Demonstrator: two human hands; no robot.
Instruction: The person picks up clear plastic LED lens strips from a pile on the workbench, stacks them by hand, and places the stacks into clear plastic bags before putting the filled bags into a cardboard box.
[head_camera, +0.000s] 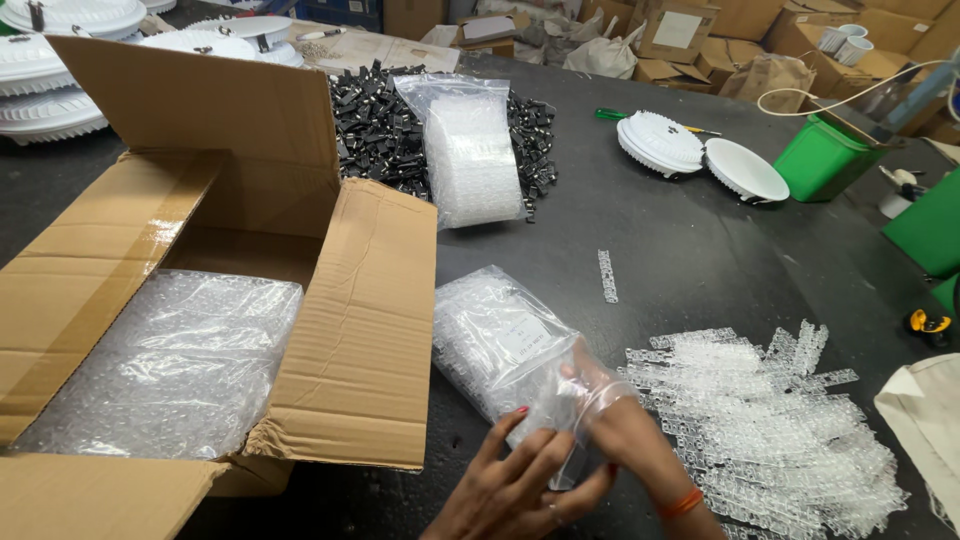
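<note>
left hand (515, 478) grips bag (505, 345) mouth, right hand (610, 405) reaches inside, grasp unclear; hold mouth wide, pull clips (770, 430) out gently

Clear bag (500, 345); black clips (375, 125) (green bin (822, 160)).

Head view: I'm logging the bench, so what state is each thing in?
Cardboard box: open, flaps out, holds bagged clear parts.
Plastic bag: mouth open, right hand inside, left hand gripping its edge.
Second bag: lying full on black parts.
Clear strips: loose, heaped.
Green bin: upright.
</note>
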